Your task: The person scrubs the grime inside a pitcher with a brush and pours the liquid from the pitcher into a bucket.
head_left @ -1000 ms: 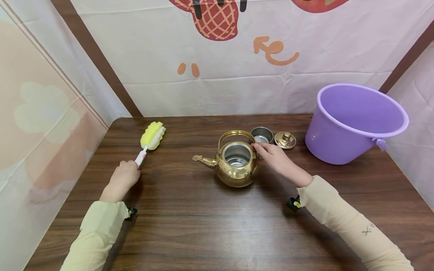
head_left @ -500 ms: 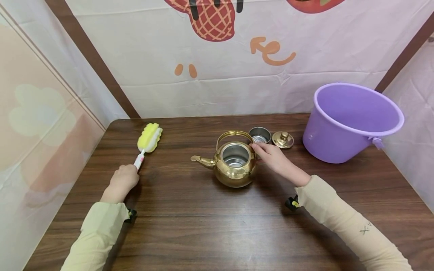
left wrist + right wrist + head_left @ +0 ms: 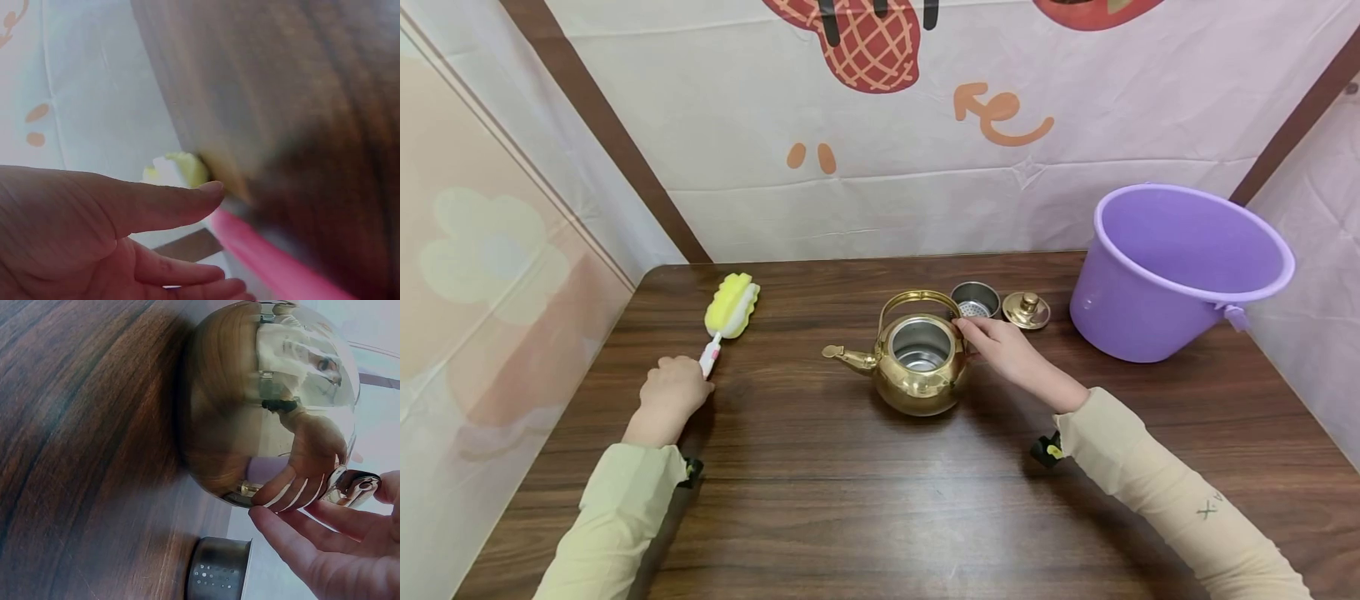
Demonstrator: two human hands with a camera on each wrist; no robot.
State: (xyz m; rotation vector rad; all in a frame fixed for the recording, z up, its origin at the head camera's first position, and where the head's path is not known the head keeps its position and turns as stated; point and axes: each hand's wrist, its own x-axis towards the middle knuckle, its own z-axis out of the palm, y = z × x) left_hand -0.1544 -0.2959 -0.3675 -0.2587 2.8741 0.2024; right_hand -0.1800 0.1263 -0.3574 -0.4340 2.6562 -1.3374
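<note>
A sponge brush (image 3: 732,307) with a yellow and white head lies at the table's left. My left hand (image 3: 672,388) is over its white and pink handle. In the left wrist view the thumb and fingers are extended and the pink handle (image 3: 269,256) lies beyond them, not enclosed. A shiny gold teapot (image 3: 921,383) stands lidless mid-table, spout to the left, its hoop handle upright. My right hand (image 3: 1006,350) holds it at the handle's right base. In the right wrist view the handle's hinge (image 3: 353,487) sits between thumb and fingers, fingertips against the body.
Behind the teapot stands a metal strainer cup (image 3: 976,297) with a perforated bottom. Beside it lies the gold lid (image 3: 1026,310) with its knob up. A large purple bucket (image 3: 1150,308) stands at the right rear of the brown wooden table (image 3: 850,517), before a printed cloth backdrop.
My left hand has loosened and shifted slightly over the brush handle while the brush lies in place. The right hand and teapot stay put. The head view shifted slightly.
</note>
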